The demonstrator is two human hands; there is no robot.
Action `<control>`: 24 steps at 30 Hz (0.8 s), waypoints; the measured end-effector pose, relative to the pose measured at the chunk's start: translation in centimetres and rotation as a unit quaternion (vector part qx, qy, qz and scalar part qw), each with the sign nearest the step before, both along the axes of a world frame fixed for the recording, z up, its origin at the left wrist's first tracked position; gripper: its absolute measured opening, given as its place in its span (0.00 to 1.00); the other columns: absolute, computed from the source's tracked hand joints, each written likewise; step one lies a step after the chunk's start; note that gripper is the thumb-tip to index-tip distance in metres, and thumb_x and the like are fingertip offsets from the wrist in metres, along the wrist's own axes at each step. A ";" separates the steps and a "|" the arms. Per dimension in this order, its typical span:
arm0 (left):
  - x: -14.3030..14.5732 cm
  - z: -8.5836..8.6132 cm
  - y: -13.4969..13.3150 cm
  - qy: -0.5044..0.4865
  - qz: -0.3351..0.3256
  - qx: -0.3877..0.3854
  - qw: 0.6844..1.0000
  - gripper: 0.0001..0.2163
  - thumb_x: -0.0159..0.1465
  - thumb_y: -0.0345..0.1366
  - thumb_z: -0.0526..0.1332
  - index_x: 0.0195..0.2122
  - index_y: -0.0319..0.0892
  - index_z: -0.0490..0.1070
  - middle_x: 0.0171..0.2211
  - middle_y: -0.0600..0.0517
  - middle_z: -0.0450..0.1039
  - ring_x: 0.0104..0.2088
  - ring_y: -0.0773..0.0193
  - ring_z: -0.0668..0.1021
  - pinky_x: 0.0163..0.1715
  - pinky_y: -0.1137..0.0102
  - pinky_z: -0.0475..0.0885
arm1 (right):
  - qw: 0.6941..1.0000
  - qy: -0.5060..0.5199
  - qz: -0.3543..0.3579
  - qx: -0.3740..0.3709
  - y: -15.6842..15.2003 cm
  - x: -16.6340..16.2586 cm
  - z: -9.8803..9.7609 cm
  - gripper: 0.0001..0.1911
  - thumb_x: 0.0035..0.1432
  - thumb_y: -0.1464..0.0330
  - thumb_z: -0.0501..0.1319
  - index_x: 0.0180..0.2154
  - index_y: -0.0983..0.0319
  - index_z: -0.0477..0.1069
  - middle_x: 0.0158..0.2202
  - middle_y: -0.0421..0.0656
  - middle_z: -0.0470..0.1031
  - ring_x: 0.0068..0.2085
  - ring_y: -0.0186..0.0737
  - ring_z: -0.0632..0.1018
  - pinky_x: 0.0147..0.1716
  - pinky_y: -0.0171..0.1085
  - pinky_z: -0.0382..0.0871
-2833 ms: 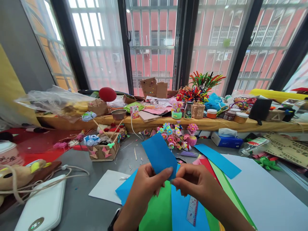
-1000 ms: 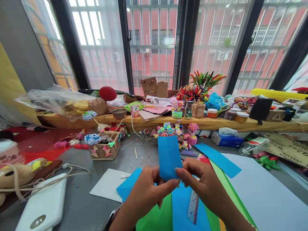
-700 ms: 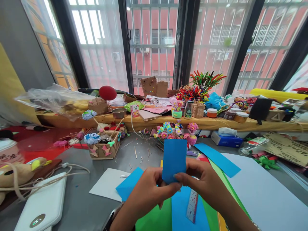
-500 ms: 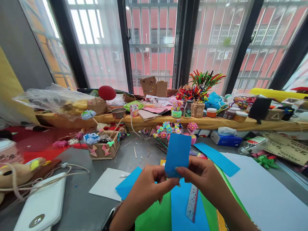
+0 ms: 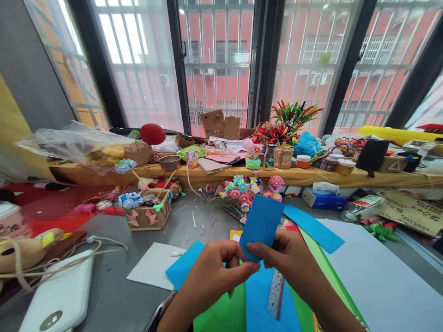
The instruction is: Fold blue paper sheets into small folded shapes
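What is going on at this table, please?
A person holds a small blue paper tilted above the table. The right hand pinches it, thumb in front; the left hand is at its lower left edge, its grip hard to tell. Below, a ruler lies on a blue sheet, over green paper. To the right, a blue strip lies partly over a white sheet.

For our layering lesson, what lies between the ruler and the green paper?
A blue sheet: in the head view, the ruler rests on it, and it lies over the green paper.
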State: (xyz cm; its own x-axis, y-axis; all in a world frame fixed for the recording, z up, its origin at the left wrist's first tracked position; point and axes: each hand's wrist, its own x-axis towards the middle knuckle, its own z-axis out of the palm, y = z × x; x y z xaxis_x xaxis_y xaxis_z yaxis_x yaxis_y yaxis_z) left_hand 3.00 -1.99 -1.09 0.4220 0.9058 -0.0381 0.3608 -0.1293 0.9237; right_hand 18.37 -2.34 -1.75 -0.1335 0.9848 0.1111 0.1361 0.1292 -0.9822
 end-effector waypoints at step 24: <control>-0.3 0.6 -0.7 -0.120 0.152 0.089 0.977 0.12 0.52 0.42 0.60 0.21 0.38 0.73 0.17 0.54 0.71 0.19 0.66 0.71 0.16 0.76 0.65 | 0.976 -0.086 -0.082 0.183 -1.0 0.1 0.8 0.09 0.50 0.63 0.60 0.27 0.63 0.69 0.26 0.40 0.71 0.28 0.34 0.73 0.26 0.31 0.68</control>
